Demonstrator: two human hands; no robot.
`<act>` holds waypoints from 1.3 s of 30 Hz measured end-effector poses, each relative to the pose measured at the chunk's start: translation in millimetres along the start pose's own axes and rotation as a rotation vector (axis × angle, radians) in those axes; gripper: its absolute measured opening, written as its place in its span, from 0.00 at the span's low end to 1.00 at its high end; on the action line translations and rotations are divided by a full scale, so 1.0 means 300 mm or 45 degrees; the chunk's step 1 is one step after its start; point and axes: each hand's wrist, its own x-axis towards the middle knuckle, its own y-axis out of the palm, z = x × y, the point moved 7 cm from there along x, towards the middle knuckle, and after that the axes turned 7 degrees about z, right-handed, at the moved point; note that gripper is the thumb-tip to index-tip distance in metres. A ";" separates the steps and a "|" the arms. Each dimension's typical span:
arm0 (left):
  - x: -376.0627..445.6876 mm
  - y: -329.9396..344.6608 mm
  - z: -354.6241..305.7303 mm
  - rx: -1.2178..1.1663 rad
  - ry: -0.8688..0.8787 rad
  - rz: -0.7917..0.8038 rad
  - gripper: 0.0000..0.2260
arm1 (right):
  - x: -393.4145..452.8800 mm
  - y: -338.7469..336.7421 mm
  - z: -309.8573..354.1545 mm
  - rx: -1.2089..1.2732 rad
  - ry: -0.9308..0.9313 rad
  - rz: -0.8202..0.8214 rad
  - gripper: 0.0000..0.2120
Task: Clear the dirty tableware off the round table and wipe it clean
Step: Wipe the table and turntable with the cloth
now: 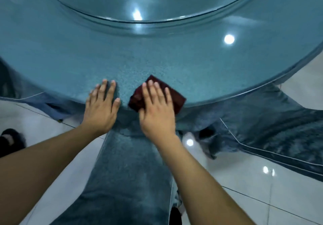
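Note:
A round table (pixel 174 55) with a teal speckled top fills the upper part of the head view. A dark red folded cloth (pixel 176 96) lies on it at the near edge. My right hand (pixel 157 109) presses flat on the cloth with straight fingers. To its left, my left hand (pixel 102 107) rests flat on the bare tabletop by the rim, fingers spread and holding nothing. No tableware shows on the visible part of the table.
A raised glass turntable (pixel 148 21) sits at the table's centre. The blue tablecloth skirt (pixel 262 128) hangs around the rim, over pale glossy floor tiles (pixel 244 189). A dark furry thing (pixel 10 141) lies on the floor at the far left.

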 end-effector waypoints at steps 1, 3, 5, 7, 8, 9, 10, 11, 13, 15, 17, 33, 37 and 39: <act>0.005 -0.017 0.006 0.005 0.021 0.002 0.32 | 0.010 0.025 0.089 0.015 -0.058 0.034 0.35; 0.012 -0.066 0.023 0.049 0.099 -0.031 0.32 | 0.038 0.045 0.150 0.013 -0.126 0.079 0.35; 0.032 -0.105 0.047 0.074 0.215 -0.069 0.27 | 0.041 0.034 0.112 -0.032 -0.186 0.105 0.34; 0.062 -0.140 0.076 0.067 0.320 -0.113 0.22 | 0.041 -0.004 -0.016 -0.062 -0.076 0.055 0.34; 0.079 -0.155 0.104 0.054 0.338 -0.137 0.21 | 0.049 -0.030 -0.108 -0.078 0.068 0.001 0.34; 0.097 -0.168 0.144 0.038 0.331 -0.163 0.20 | 0.059 -0.058 -0.202 -0.093 0.243 -0.053 0.34; 0.116 -0.179 0.192 0.033 0.319 -0.198 0.20 | 0.072 -0.085 -0.281 -0.099 0.412 -0.101 0.34; 0.133 -0.192 0.240 0.038 0.314 -0.233 0.21 | 0.087 -0.107 -0.343 -0.094 0.560 -0.131 0.35; 0.187 -0.226 0.342 0.052 0.337 -0.268 0.22 | 0.142 -0.119 -0.403 -0.077 0.776 -0.139 0.35; 0.263 -0.259 0.434 0.070 0.368 -0.257 0.25 | 0.224 -0.119 -0.385 -0.056 0.911 -0.144 0.36; 0.330 -0.274 0.503 0.066 0.386 -0.231 0.26 | 0.335 -0.100 -0.299 -0.052 0.946 -0.156 0.36; 0.380 -0.255 0.560 -0.083 0.334 -0.198 0.26 | 0.538 -0.040 -0.100 -0.117 0.714 -0.108 0.37; 0.384 -0.253 0.559 -0.079 0.339 -0.232 0.25 | 0.678 -0.091 -0.235 -0.030 0.895 -0.088 0.35; 0.376 -0.259 0.559 -0.089 0.367 -0.272 0.24 | 0.804 -0.056 -0.127 -0.064 0.722 -0.085 0.34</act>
